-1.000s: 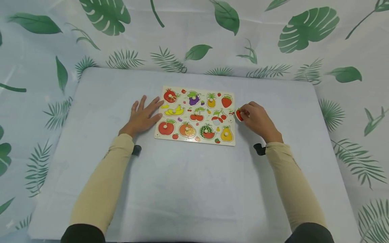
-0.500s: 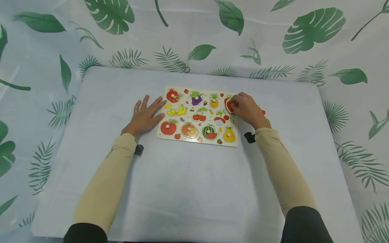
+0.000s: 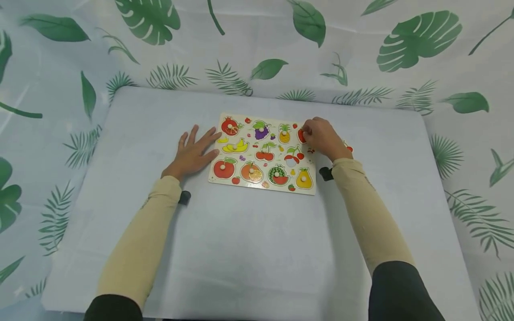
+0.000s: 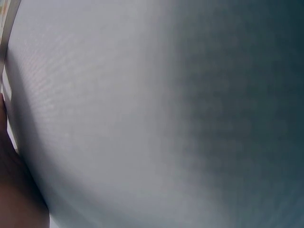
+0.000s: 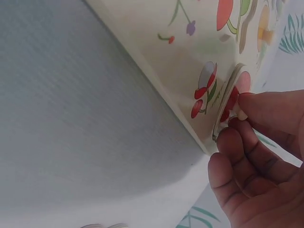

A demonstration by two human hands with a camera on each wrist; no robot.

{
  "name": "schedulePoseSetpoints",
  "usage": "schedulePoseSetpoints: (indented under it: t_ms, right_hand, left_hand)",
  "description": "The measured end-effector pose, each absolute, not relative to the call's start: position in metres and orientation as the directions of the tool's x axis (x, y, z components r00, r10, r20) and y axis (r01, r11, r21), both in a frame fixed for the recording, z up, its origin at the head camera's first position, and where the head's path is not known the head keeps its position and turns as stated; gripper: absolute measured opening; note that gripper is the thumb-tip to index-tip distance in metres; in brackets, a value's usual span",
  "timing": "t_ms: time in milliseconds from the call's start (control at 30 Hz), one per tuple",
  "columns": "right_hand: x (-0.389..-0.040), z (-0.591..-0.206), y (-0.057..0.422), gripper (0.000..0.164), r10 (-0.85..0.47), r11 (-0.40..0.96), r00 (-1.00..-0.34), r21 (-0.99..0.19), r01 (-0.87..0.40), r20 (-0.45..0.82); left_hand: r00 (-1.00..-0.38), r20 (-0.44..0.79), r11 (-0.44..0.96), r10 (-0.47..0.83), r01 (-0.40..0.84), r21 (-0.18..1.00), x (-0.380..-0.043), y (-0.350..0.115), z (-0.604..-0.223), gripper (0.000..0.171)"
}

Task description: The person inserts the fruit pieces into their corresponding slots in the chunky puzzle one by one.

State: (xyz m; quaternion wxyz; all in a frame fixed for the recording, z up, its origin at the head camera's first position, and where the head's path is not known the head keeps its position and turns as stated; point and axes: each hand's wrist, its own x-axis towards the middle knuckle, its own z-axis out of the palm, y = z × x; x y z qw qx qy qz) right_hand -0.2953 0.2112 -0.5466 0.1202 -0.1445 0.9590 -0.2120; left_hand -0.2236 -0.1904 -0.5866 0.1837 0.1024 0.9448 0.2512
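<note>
A fruit-printed wooden puzzle board (image 3: 271, 178) lies on the table. My left hand (image 3: 188, 155) rests at its left edge with fingers spread, the fingertips on the border near the bananas; only a sliver of that hand shows in the left wrist view. At the board's upper right corner, my right hand (image 3: 323, 137) pinches the strawberry puzzle piece (image 5: 230, 102) between thumb and fingers. In the right wrist view the piece sits tilted close over the board, and the fingers hide part of it. Knobs stand on several pieces, such as the orange (image 3: 251, 172) and watermelon (image 3: 278, 174).
A small red piece (image 3: 349, 148) shows beside the right wrist, mostly hidden by it. White cloth (image 3: 249, 249) covers the table, and a leaf-printed sheet (image 3: 241, 40) hangs behind and at the sides.
My right hand has carried the strawberry piece from beside the board's right edge up and left to its upper right corner. The left hand stays at the board's left edge.
</note>
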Motion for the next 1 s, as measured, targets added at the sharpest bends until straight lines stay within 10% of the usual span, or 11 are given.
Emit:
schedulePoseSetpoints:
  t_ms: [1000]
  right_hand:
    - [-0.291, -0.531, 0.215, 0.027, -0.342, 0.862, -0.922, -0.451, -0.231, -0.182]
  left_hand:
    - [-0.916, -0.289, 0.855, 0.277, 0.098, 0.509, -0.224, -0.191, -0.589, 0.068]
